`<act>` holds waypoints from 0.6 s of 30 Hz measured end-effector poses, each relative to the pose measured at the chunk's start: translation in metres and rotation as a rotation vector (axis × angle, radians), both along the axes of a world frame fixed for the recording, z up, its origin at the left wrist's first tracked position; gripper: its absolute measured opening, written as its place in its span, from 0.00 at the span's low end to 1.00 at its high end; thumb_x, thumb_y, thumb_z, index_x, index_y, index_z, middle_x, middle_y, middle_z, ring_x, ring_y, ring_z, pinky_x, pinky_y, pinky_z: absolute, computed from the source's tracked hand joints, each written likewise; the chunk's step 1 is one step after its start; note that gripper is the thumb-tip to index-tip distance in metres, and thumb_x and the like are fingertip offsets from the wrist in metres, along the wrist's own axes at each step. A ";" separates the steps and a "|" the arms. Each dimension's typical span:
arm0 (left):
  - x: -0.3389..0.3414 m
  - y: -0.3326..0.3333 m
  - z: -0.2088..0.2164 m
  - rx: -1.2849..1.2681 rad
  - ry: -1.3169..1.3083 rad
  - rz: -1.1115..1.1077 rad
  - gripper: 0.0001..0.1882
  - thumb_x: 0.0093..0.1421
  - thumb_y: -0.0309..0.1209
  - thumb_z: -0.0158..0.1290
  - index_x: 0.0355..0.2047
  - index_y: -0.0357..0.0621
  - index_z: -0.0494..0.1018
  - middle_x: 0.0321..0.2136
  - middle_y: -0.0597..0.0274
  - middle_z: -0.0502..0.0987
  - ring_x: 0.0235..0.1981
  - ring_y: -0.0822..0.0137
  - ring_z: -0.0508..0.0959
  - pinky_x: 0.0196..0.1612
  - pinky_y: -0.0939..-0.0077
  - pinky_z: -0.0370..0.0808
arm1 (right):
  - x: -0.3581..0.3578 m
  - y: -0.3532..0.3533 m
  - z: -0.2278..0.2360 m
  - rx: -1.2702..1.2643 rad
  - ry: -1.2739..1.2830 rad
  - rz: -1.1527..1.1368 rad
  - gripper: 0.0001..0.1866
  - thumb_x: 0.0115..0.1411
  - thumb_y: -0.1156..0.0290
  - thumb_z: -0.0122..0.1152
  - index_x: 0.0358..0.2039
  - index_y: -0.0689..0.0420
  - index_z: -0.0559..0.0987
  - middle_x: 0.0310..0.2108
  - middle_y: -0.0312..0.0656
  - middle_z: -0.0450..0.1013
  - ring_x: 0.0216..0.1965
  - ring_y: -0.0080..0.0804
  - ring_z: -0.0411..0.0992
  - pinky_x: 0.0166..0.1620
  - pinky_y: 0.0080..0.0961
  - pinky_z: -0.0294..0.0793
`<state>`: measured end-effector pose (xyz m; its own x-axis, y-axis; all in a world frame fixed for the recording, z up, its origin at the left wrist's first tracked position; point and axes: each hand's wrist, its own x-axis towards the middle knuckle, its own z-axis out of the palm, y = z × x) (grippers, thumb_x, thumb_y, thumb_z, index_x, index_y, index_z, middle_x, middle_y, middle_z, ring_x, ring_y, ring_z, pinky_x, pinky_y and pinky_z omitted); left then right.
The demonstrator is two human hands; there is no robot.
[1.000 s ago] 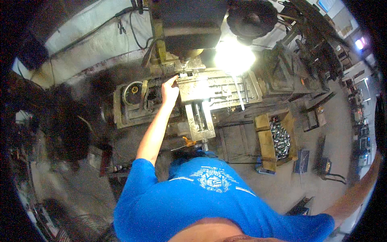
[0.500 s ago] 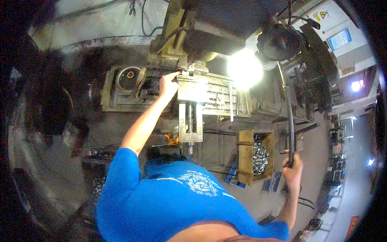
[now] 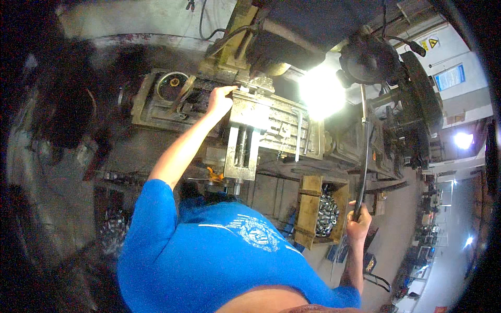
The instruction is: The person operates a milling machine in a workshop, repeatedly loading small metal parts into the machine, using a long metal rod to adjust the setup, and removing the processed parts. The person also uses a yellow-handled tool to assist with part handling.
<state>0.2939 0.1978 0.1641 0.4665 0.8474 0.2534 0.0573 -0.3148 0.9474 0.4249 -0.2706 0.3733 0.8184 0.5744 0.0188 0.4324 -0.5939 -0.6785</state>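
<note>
Your left hand (image 3: 222, 103) has its fingertips at the left end of the vise (image 3: 249, 110), beside a small bright piece (image 3: 243, 89); I can't tell whether they pinch it. They could get nipped if anything under the machine head (image 3: 292, 36) moved. Your right hand (image 3: 358, 223) grips a long dark lever (image 3: 365, 156); a slip could jerk it. Left of your left hand lies the grimy machine bed (image 3: 159, 113). Between your hands a lamp (image 3: 323, 94) glares, and a wooden box (image 3: 308, 208) holds metal parts (image 3: 327, 213); grey floor (image 3: 396, 219) spreads rightward.
</note>
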 end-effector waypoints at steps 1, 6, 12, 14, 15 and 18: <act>-0.002 0.002 0.001 0.025 0.017 -0.020 0.25 0.39 0.15 0.42 0.41 0.36 0.73 0.38 0.47 0.74 0.42 0.63 0.76 0.46 0.79 0.69 | -0.001 0.004 -0.001 0.031 0.045 0.002 0.19 0.41 0.89 0.45 0.35 0.59 0.72 0.22 0.29 0.65 0.20 0.11 0.60 0.23 0.09 0.56; -0.040 0.009 -0.010 -0.160 -0.074 -0.041 0.21 0.48 0.16 0.44 0.45 0.33 0.68 0.42 0.49 0.73 0.42 0.62 0.75 0.48 0.77 0.69 | -0.001 0.010 -0.001 0.160 0.171 0.080 0.18 0.43 0.87 0.44 0.36 0.60 0.73 0.21 0.29 0.64 0.21 0.11 0.58 0.23 0.10 0.55; -0.153 -0.073 -0.004 -0.387 -0.142 0.032 0.18 0.50 0.16 0.42 0.43 0.30 0.68 0.31 0.56 0.77 0.31 0.71 0.76 0.39 0.78 0.72 | -0.001 0.005 -0.022 0.254 0.260 0.074 0.20 0.42 0.86 0.46 0.38 0.60 0.72 0.22 0.29 0.64 0.22 0.13 0.59 0.25 0.10 0.56; -0.189 -0.104 -0.035 -0.464 -0.080 0.022 0.17 0.50 0.16 0.41 0.41 0.29 0.69 0.29 0.54 0.77 0.28 0.70 0.76 0.36 0.78 0.73 | 0.003 0.006 -0.027 0.279 0.254 0.130 0.21 0.41 0.86 0.46 0.39 0.60 0.72 0.22 0.29 0.63 0.22 0.13 0.59 0.26 0.10 0.57; -0.203 -0.120 -0.046 -0.512 0.034 0.019 0.17 0.49 0.17 0.41 0.41 0.29 0.69 0.27 0.54 0.77 0.26 0.70 0.76 0.34 0.78 0.74 | -0.001 0.008 -0.020 0.292 0.402 0.113 0.21 0.41 0.86 0.46 0.39 0.60 0.72 0.22 0.28 0.62 0.23 0.13 0.59 0.27 0.10 0.57; -0.246 -0.161 -0.107 -0.653 0.214 0.000 0.17 0.47 0.17 0.44 0.39 0.29 0.70 0.24 0.55 0.77 0.23 0.69 0.76 0.27 0.77 0.73 | -0.003 0.013 -0.025 0.305 0.343 0.085 0.21 0.41 0.85 0.45 0.39 0.60 0.72 0.21 0.28 0.62 0.23 0.13 0.58 0.26 0.09 0.57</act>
